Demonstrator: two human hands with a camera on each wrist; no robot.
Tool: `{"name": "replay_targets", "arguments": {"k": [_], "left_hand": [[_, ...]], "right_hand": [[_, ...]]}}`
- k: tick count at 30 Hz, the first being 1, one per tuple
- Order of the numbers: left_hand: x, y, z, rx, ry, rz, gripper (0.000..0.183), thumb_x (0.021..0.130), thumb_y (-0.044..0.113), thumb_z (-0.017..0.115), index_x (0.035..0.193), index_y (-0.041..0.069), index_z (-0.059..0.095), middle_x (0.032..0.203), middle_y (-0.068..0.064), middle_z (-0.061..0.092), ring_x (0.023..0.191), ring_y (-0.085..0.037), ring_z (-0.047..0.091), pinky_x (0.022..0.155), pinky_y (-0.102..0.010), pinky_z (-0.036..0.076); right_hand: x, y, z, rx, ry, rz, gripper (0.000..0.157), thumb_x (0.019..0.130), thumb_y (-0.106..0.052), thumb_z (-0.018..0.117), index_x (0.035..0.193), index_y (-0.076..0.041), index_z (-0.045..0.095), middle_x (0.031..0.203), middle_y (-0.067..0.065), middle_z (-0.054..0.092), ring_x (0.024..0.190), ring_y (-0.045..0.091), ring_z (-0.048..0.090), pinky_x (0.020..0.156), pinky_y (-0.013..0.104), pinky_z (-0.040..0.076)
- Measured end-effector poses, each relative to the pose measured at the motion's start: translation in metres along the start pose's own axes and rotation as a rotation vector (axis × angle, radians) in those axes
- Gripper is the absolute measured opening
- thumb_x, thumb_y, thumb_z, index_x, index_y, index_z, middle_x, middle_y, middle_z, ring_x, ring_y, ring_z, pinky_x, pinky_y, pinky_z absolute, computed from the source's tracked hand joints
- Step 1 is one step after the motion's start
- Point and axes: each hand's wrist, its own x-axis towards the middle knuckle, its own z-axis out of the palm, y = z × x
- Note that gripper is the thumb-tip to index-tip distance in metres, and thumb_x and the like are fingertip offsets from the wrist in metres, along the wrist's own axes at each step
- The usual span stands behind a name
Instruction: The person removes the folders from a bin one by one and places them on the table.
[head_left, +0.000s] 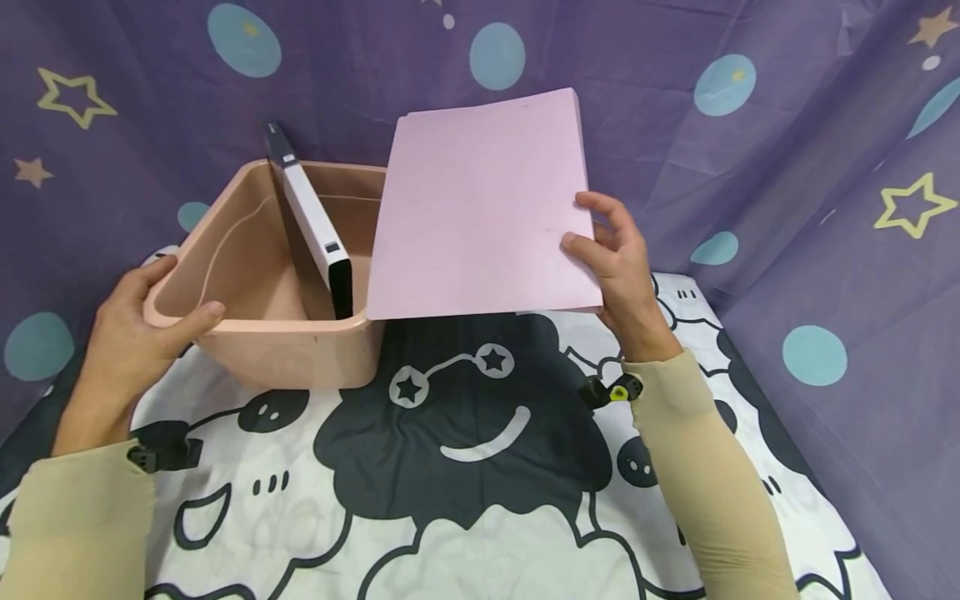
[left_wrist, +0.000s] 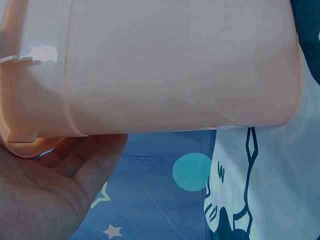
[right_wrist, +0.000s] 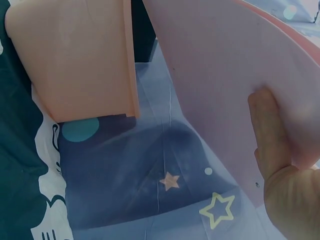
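A pink file folder (head_left: 480,208) is pinched along its right edge by my right hand (head_left: 618,262), thumb on the front face. The folder overlaps the right side of a peach plastic bin (head_left: 292,354) and hides part of its opening. My left hand (head_left: 142,325) grips the bin's left front corner, its thumb over the rim. Inside the bin a black and white binder (head_left: 318,212) leans upright, its spine facing up. In the left wrist view the bin's wall (left_wrist: 175,65) fills the top, with the hand (left_wrist: 55,185) under its rim.
The bin stands on a sheep-print cloth (head_left: 480,450). Behind and at the sides hangs a purple curtain (head_left: 622,83) with stars and dots. Dark wrist straps (head_left: 615,390) sit at both cuffs.
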Motion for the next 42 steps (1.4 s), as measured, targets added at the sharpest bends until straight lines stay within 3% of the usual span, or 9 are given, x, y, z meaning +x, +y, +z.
{"name": "replay_targets", "arguments": {"k": [4, 13, 25, 42], "left_hand": [[0.0, 0.0, 0.0, 0.004, 0.006, 0.009, 0.087, 0.083, 0.036, 0.074, 0.151, 0.036, 0.021, 0.154, -0.005, 0.026, 0.126, -0.032, 0.033, 0.102, -0.05, 0.037], [0.003, -0.001, 0.002, 0.012, 0.009, 0.006, 0.087, 0.083, 0.038, 0.073, 0.152, 0.036, 0.02, 0.155, -0.006, 0.025, 0.127, -0.037, 0.031, 0.101, -0.059, 0.034], [0.002, -0.002, 0.0, 0.006, -0.004, 0.009, 0.086, 0.083, 0.037, 0.073, 0.152, 0.036, 0.02, 0.154, -0.005, 0.026, 0.126, -0.033, 0.032, 0.102, -0.051, 0.037], [0.002, -0.001, 0.002, 0.002, -0.002, -0.007, 0.088, 0.083, 0.039, 0.073, 0.152, 0.036, 0.018, 0.155, -0.007, 0.024, 0.127, -0.039, 0.031, 0.099, -0.061, 0.035]], "right_hand": [[-0.003, -0.001, -0.005, 0.008, 0.008, -0.008, 0.045, 0.087, 0.009, 0.058, 0.127, -0.01, 0.051, 0.107, 0.017, 0.055, 0.079, 0.024, 0.066, 0.055, 0.032, 0.056], [-0.014, 0.0, -0.021, 0.01, 0.024, 0.003, 0.046, 0.087, 0.007, 0.06, 0.128, -0.009, 0.05, 0.108, 0.018, 0.054, 0.079, 0.025, 0.066, 0.055, 0.032, 0.056], [-0.031, 0.014, -0.029, -0.006, 0.045, 0.028, 0.047, 0.089, 0.007, 0.059, 0.131, -0.009, 0.047, 0.112, 0.017, 0.053, 0.083, 0.023, 0.066, 0.058, 0.032, 0.056], [-0.045, 0.038, -0.034, -0.026, 0.064, 0.065, 0.049, 0.089, 0.007, 0.058, 0.133, -0.008, 0.045, 0.104, 0.012, 0.056, 0.08, 0.02, 0.066, 0.057, 0.03, 0.056]]}}
